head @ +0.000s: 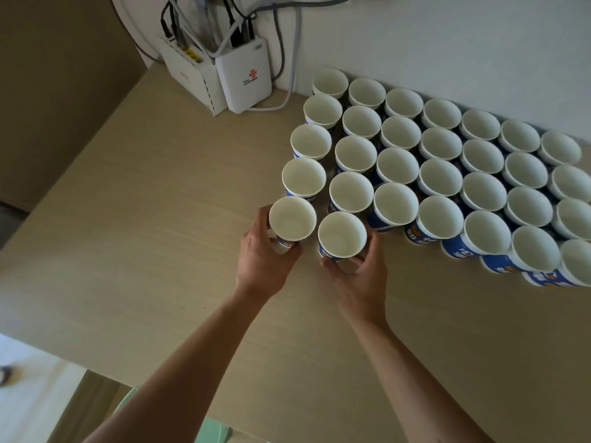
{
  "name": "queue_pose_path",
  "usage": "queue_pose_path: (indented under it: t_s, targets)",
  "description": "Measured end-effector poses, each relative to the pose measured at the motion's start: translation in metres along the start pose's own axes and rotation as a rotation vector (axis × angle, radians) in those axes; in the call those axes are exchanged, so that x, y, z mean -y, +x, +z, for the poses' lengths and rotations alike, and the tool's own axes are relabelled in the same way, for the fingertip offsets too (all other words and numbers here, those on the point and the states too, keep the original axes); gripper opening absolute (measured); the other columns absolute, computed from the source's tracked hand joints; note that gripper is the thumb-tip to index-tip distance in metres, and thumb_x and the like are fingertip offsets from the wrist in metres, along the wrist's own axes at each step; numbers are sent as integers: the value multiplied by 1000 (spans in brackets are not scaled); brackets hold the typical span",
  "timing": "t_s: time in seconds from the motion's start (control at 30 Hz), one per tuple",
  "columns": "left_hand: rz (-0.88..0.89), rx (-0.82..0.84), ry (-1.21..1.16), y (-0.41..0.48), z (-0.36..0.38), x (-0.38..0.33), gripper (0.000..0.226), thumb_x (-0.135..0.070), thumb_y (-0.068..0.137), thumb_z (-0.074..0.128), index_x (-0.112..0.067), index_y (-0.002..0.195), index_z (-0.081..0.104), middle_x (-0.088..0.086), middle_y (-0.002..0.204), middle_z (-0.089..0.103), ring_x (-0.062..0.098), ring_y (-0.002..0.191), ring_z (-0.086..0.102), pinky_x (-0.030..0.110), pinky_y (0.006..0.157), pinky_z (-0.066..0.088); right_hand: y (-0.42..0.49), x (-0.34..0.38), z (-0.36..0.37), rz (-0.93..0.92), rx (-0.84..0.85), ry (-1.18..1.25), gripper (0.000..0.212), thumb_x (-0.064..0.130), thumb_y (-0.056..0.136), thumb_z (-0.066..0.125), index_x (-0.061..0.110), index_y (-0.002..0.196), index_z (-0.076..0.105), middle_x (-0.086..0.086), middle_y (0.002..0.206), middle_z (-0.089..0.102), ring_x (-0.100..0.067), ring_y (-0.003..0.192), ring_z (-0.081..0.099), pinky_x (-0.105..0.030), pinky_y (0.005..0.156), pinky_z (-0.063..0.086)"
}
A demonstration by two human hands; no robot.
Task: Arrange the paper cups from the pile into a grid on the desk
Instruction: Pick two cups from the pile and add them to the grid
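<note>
Your left hand [265, 255] curls its fingers round one paper cup [291, 219], and your right hand [359, 278] curls round the next cup [342, 235], both standing upright at the near left end of the cup grid [441, 174] on the desk [144, 235].

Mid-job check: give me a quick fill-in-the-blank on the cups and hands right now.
The left hand and right hand grip ____ cups in total.
Every cup in the grid has its opening facing ____.
The cups' outsides are white and ____.
The router stands to the grid's ____.
Missing: two, up, blue, left.
</note>
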State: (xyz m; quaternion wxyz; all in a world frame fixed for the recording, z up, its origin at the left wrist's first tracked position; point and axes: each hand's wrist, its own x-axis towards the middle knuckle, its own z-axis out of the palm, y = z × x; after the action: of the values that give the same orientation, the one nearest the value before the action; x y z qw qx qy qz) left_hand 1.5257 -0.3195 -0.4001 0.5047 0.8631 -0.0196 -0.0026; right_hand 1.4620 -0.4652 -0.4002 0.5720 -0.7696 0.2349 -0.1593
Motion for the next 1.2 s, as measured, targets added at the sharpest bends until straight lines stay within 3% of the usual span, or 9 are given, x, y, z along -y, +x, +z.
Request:
queue_pose_path:
  t_s: [0.17,0.27,0.43,0.5,0.63,0.73,0.83,0.97,1.2]
  targets:
    - [-10,7,5,3,1,-1,61,-16,71,88,-20,123,55,-22,98,62,11,86,68,11,68,50,2,1,1,-6,-10,0,66,9,74,85,24,129,52,12,120,64,-12,110,64,-31,91,56]
    - [-5,9,14,3,1,0,62,-18,71,88,-20,123,55,-23,98,60,12,87,68,18,70,52,2,-1,0,-3,-16,14,66,6,74,85,23,129,53,11,120,64,-9,105,65,-26,89,55]
    - [3,22,-6,2,1,0,66,-16,70,89,-18,125,53,-19,102,62,11,87,68,5,67,45,0,-5,-2,5,1,9,72,2,72,84,22,132,51,10,124,63,-12,112,64,-28,92,54]
    - [3,27,-18,0,-2,1,68,-14,69,89,-18,127,52,-14,109,63,11,92,66,8,71,48,-1,-7,-5,21,18,8,73,-1,71,81,23,133,49,10,126,63,-14,117,63,-30,96,54]
    - [-64,24,-15,-25,-19,5,77,-15,68,89,-19,133,48,-5,126,61,13,110,60,30,84,53,-17,-3,-21,79,-12,-53,74,-4,72,80,22,133,48,12,126,61,-8,120,59,-36,98,53]
    - [-152,1,-44,-59,-34,-1,79,-15,69,89,-17,135,47,-5,130,58,16,111,58,25,84,50,-39,4,-40,127,-57,-67,72,-3,73,80,22,133,47,9,123,58,-9,119,57,-38,97,52]
    - [-177,19,-63,-98,-44,-25,76,-16,71,89,-18,135,48,-4,128,60,17,108,60,15,80,45,-66,20,-61,159,-96,-59,71,-4,74,78,27,130,47,4,127,58,-12,119,57,-38,96,52]
    - [-161,82,-102,-132,-51,-69,71,-18,73,87,-20,133,49,-4,127,59,15,109,59,27,86,49,-100,49,-92,196,-142,-21,69,-1,76,78,21,133,47,1,126,59,-13,116,58,-36,93,52]
    - [-46,230,-159,-166,-36,-149,61,-19,75,87,-17,127,54,-5,119,61,14,108,59,35,87,52,-135,83,-157,223,-226,95,59,2,81,78,23,127,49,3,120,61,-10,109,64,-29,88,54]
